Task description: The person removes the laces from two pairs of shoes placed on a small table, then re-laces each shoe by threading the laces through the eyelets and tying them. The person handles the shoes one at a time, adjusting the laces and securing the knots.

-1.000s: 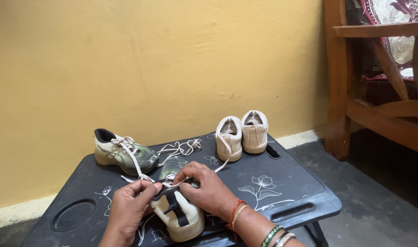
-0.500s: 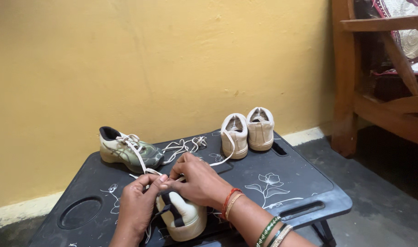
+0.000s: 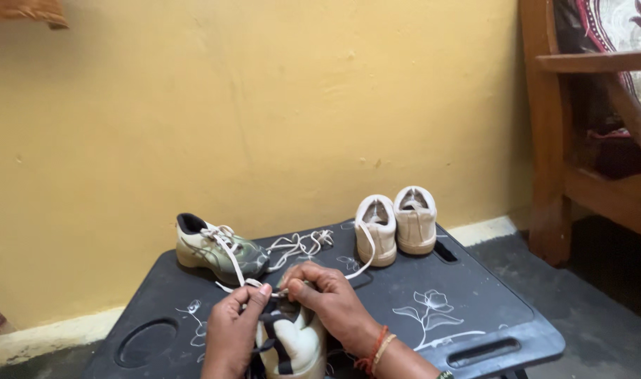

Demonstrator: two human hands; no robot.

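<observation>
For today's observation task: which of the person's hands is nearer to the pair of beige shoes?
Right. The right hand is below-left of the pair of beige shoes; the left hand is farther left, beyond it.

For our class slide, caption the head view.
Both hands work a white lace on a cream sneaker atop a black plastic table.

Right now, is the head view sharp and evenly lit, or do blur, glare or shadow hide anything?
Head view: soft, even light, no glare on the yellow wall; the green sneaker and beige shoe pair read clearly; both hands are slightly soft over the white shoe, cut by the bottom edge; the wooden chair sits in shadow.
</observation>
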